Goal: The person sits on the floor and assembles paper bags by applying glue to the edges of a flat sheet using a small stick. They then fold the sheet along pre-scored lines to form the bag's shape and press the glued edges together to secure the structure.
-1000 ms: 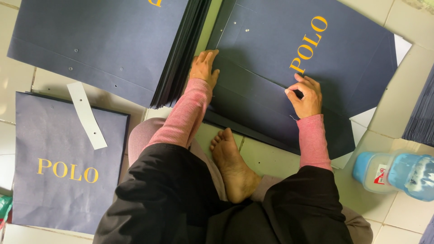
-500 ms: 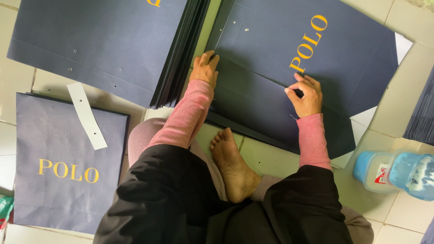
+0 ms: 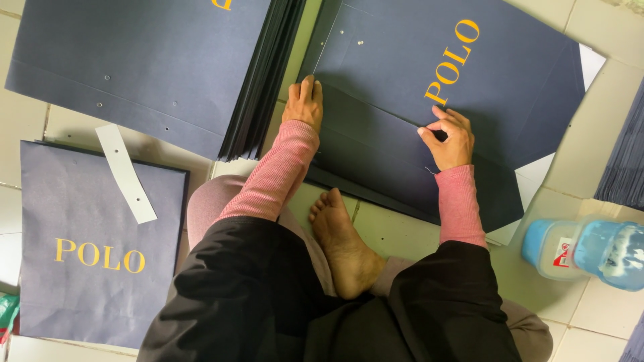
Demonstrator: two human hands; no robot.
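1. The left hand (image 3: 304,104) lies flat, palm down, on the near left edge of a flat navy paper bag sheet (image 3: 416,87) with gold lettering, spread on the tiled floor (image 3: 590,107) at twelve o'clock from the person; the right hand (image 3: 448,137) pinches the sheet's fold line at one o'clock, fingers curled.
2. A stack of navy sheets (image 3: 168,67) lies at eleven o'clock, just beside the left hand; a finished navy bag (image 3: 94,255) lies at nine o'clock, a white punched card strip (image 3: 125,173) across its top edge.
3. A bare foot (image 3: 342,248) rests between the pink sleeves; a blue plastic bottle (image 3: 590,251) lies at three o'clock.
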